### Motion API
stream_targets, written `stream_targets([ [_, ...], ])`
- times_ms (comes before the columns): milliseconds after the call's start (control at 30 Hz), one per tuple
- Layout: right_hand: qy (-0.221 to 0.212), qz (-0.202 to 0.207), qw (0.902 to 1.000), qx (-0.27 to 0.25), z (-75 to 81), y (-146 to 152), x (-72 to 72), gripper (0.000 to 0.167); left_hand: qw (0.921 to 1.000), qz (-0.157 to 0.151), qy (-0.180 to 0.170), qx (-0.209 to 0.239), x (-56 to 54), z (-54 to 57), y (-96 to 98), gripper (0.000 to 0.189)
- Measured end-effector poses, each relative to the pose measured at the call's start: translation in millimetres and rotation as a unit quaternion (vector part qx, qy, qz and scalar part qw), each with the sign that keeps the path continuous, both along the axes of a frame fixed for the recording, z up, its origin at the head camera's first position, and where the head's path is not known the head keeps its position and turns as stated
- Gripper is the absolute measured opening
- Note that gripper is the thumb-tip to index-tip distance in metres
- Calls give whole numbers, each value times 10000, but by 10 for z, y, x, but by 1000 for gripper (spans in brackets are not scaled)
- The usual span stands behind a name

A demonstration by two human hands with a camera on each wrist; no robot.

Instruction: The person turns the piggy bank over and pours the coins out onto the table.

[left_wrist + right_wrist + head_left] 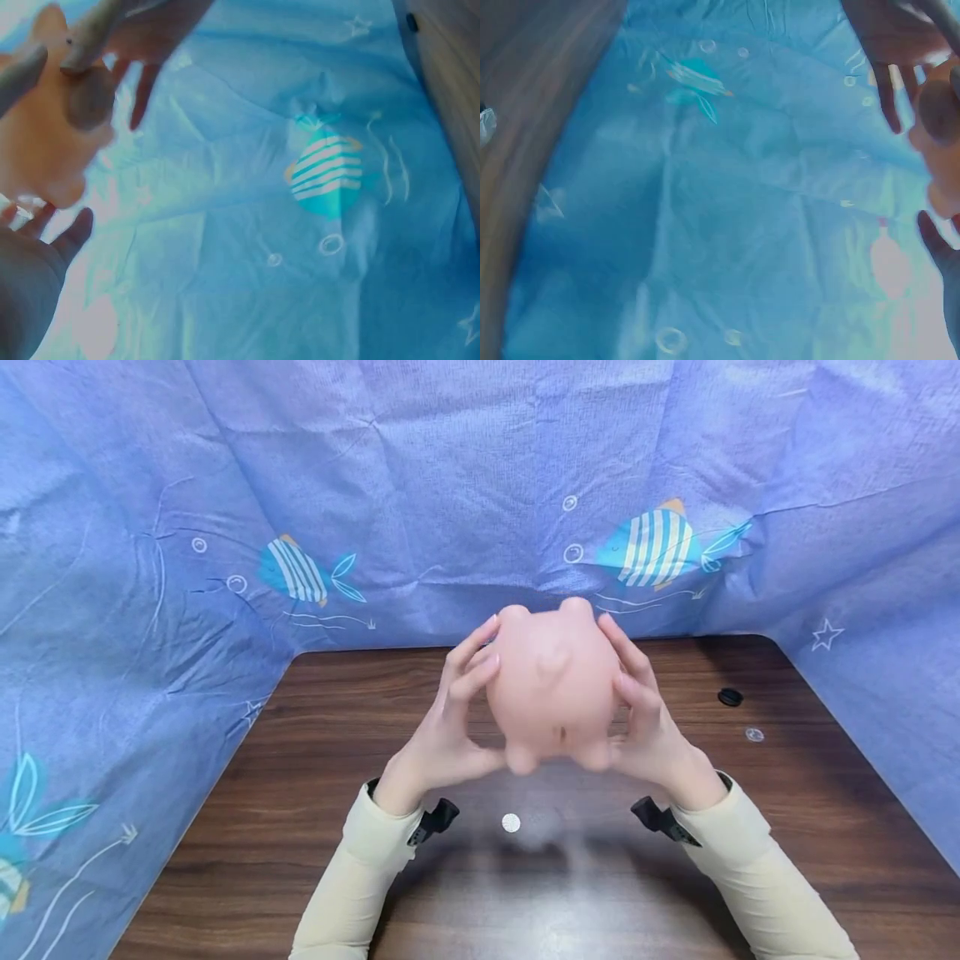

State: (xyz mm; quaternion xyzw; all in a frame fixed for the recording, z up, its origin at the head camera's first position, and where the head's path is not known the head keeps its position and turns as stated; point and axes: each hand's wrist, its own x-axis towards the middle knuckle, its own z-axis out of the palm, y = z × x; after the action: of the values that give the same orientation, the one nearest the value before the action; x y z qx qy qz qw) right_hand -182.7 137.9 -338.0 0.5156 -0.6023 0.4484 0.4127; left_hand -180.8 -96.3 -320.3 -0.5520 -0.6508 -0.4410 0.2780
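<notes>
A pink piggy bank (551, 693) is held up above the table between both hands, blurred by motion. Its two feet-like bumps point up and away, and a small slot shows low on the near side. My left hand (453, 718) grips its left side with curled fingers, thumb low. On the opposite side my right hand (651, 718) holds it the same way. The left wrist view shows a dark round patch on the piggy bank (45, 142). A silver coin (511, 822) lies on the table beneath it.
The brown wooden table (300, 760) spreads under the arms. Toward its right side lie a small black round piece (730, 697) and another shiny disc (754, 735). Blue cloth (465, 468) with fish prints hangs behind and along both sides.
</notes>
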Motion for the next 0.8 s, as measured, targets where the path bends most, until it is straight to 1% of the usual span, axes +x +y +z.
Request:
stream_targets([
  [33, 369, -113, 9992, -76, 3, -7, 3, 64, 9997, -77, 233, -29, 10, 16, -4, 109],
  [67, 512, -175, 9985, -102, 0, -10, -1, 62, 9994, -110, 332, -53, 6, 16, -7, 109],
  [100, 514, -226, 9984, -86, -11, -12, -14, 62, 9995, -84, 305, -73, -6, 5, -9, 110],
  [133, 338, -245, 9991, -15, -27, -6, -33, 65, 9998, 18, 175, -100, -26, -14, -8, 112],
  [167, 12, -268, 9996, 77, -52, 3, -57, 71, 9998, 159, -68, -125, -53, -40, -5, 115],
  [200, -444, -316, 9983, 200, -79, 14, -87, 79, 9984, 322, -434, -160, -86, -74, 2, 117],
  [233, -1005, -371, 9937, 339, -115, 23, -122, 87, 9944, 551, -881, -209, -125, -113, 7, 118],
  [267, -1652, -393, 9844, 452, -156, 30, -155, 94, 9863, 768, -1437, -265, -166, -155, 12, 118],
  [300, -2326, -470, 9699, 541, -211, 33, -194, 99, 9742, 950, -2023, -308, -213, -199, 21, 115],
  [333, -3036, -506, 9493, 636, -271, 26, -236, 104, 9579, 1108, -2624, -367, -264, -252, 24, 112],
  [367, -3719, -550, 9237, 733, -340, 15, -279, 106, 9378, 1212, -3225, -428, -319, -306, 29, 106],
  [400, -4349, -550, 8949, 835, -410, -5, -326, 106, 9161, 1407, -3716, -542, -376, -362, 28, 100],
  [433, -4904, -526, 8648, 943, -486, -25, -371, 102, 8918, 1469, -4233, -626, -434, -426, 23, 95],
  [467, -5380, -496, 8349, 1051, -558, -47, -414, 99, 8684, 1485, -4676, -720, -491, -491, 17, 89],
  [533, -6124, -291, 7810, 1189, -705, -96, -501, 90, 8273, 1525, -5314, -999, -598, -624, 0, 82],
  [567, -6394, -187, 7587, 1231, -773, -118, -535, 87, 8088, 1507, -5575, -1111, -641, -687, -9, 79],
  [600, -6614, -69, 7397, 1241, -825, -137, -560, 85, 7927, 1514, -5778, -1214, -673, -741, -20, 78],
  [633, -6760, 3, 7261, 1257, -868, -148, -577, 82, 7771, 1438, -6002, -1233, -697, -787, -28, 76],
  [667, -6868, 44, 7163, 1237, -899, -156, -588, 81, 7689, 1431, -6095, -1299, -715, -820, -35, 75],
  [700, -6945, 89, 7095, 1194, -921, -161, -596, 79, 7631, 1435, -6160, -1328, -728, -846, -38, 76],
  [733, -6966, 107, 7074, 1195, -931, -160, -597, 78, 7605, 1410, -6198, -1324, -732, -856, -40, 76],
  [767, -6949, 115, 7089, 1201, -925, -158, -595, 77, 7612, 1414, -6187, -1331, -733, -858, -40, 77],
  [800, -6896, 59, 7136, 1230, -905, -153, -584, 79, 7654, 1439, -6129, -1333, -730, -851, -39, 79],
])
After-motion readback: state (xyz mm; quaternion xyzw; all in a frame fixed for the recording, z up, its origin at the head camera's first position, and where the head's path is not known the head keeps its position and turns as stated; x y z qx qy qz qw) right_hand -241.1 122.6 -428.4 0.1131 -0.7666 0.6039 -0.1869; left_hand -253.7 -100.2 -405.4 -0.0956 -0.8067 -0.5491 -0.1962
